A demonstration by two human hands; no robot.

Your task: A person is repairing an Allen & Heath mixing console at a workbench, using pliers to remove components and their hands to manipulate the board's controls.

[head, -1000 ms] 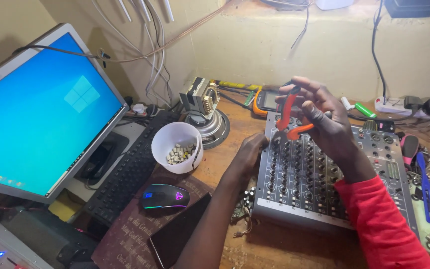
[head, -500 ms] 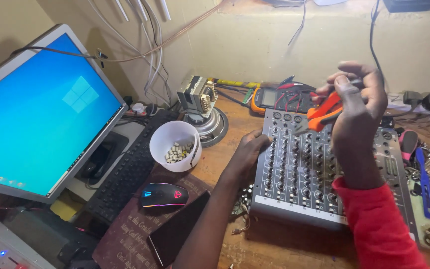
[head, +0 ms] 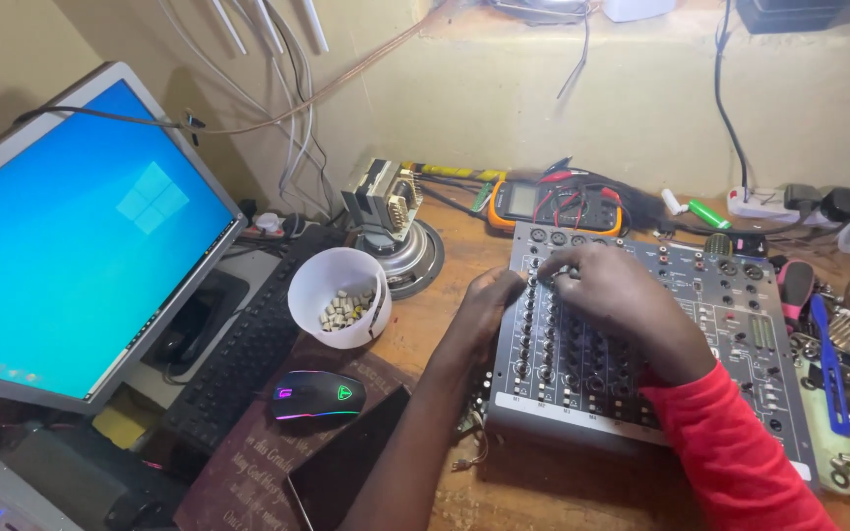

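Observation:
A grey audio mixer [head: 740, 305] with rows of small knobs lies on the wooden bench in front of me. My left hand [head: 494, 300] is curled over its left edge near the top corner. My right hand [head: 622, 295], in a red sleeve, lies on top of the mixer with its fingers bent down onto the knobs at the upper left. Its palm hides what the fingertips hold. No orange-handled pliers show now.
A white cup [head: 332, 280] of small pale parts stands left of the mixer, with a lit mouse [head: 317, 393], keyboard [head: 238, 364] and monitor [head: 81, 246] beyond it. An orange multimeter [head: 523, 202] and a transformer [head: 386, 202] sit behind. Tools, among them a blue screwdriver [head: 828, 344], crowd the right edge.
My right hand, raised with orange-handled pliers before, has come down onto the mixer's upper-left knobs, and the pliers are out of sight. My left hand has stayed at the mixer's left edge.

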